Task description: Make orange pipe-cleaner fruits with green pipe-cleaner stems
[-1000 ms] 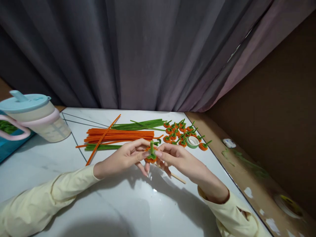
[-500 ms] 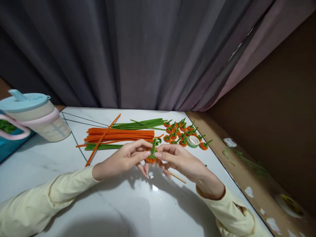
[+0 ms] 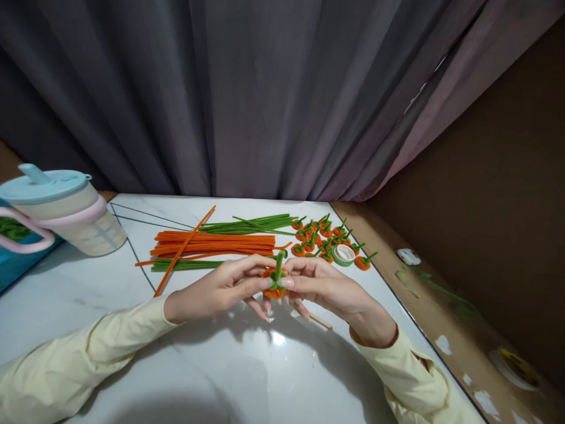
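Between both hands is a small pipe-cleaner persimmon, orange below with green leaves and an upright green stem bent at its tip. My left hand pinches it from the left, thumb on the leaves. From the right, my right hand grips it the same way, thumb pressed by the stem's base. Just beyond the hands lie a bundle of orange pipe cleaners and green pipe cleaners. A thin wooden stick lies on the table, partly hidden under my right hand.
Several finished orange-and-green pieces cluster at the back right, beside a roll of green tape. A lidded cup with a pink handle stands at left. A grey curtain hangs behind the table; paper scraps lie along the right ledge.
Both hands keep hold of the persimmon, which has shifted slightly to the right and down. Its stem tip now curls over to the right. The fingers have moved only a little.
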Motion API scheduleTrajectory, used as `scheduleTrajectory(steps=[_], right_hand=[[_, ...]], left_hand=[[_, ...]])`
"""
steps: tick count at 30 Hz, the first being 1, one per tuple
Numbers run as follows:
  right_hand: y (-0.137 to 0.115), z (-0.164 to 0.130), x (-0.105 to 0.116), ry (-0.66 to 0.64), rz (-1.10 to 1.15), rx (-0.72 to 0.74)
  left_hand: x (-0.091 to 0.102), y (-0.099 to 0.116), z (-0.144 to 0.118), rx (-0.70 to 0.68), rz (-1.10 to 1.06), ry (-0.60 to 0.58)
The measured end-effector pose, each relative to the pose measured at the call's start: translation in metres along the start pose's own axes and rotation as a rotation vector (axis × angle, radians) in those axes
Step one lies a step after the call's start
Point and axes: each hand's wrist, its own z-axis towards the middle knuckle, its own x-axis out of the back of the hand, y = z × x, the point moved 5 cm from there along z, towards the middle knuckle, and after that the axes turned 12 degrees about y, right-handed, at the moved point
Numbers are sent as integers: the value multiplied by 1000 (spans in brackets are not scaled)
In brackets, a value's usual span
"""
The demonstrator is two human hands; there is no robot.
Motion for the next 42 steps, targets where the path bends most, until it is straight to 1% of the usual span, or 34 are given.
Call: scheduleTrajectory(steps=[2, 4, 6, 7, 9, 12, 14, 15, 17, 20, 25, 28, 29, 31, 33, 35, 38, 40, 42], right_hand=[[-2, 0, 1, -5, -39, 27], [-5, -3, 1, 12, -113, 52], [-11, -7, 0, 60, -212, 99], [-15, -10, 0, 97, -285, 145], [-23, -16, -1, 190, -496, 295], [-33, -27, -6, 329, -845, 630], [-34, -34, -11, 400, -998, 854], [-33, -36, -14, 418, -1057, 938], [-30, -38, -19, 418, -1137, 1040], [-28, -36, -23, 383, -1145, 1079], [-32, -34, -18, 435, -982, 1034], [-34, -33, -13, 491, -867, 954], [-34, -31, -11, 521, -814, 891], [-31, -26, -7, 547, -656, 692], [-24, -20, -4, 502, -432, 477], [-17, -14, -4, 424, -206, 309], [-8, -8, -2, 356, 32, 152], [-1, -6, 0, 341, 133, 77], [5, -4, 1, 343, 203, 22]], left_hand=[[0, 2, 1, -15, -14, 5], [2, 3, 2, -30, -10, 47], [4, 4, 3, -38, 3, 100], [5, 4, 3, -39, 9, 120], [7, 3, 4, -37, 8, 152], [8, 1, 5, -30, -30, 167], [7, 0, 6, -20, -37, 183], [7, 0, 7, -15, -27, 198], [8, 0, 8, -10, 11, 236], [9, 1, 7, -35, 110, 278], [9, 7, -2, -222, 418, 323], [9, 7, -7, -272, 424, 389], [9, 6, -8, -278, 407, 406], [9, 5, -9, -283, 384, 424], [9, 5, -9, -279, 392, 428], [10, 5, -9, -284, 413, 429], [10, 8, -10, -362, 475, 430], [9, 12, -10, -447, 529, 427], [8, 14, -10, -490, 568, 421]])
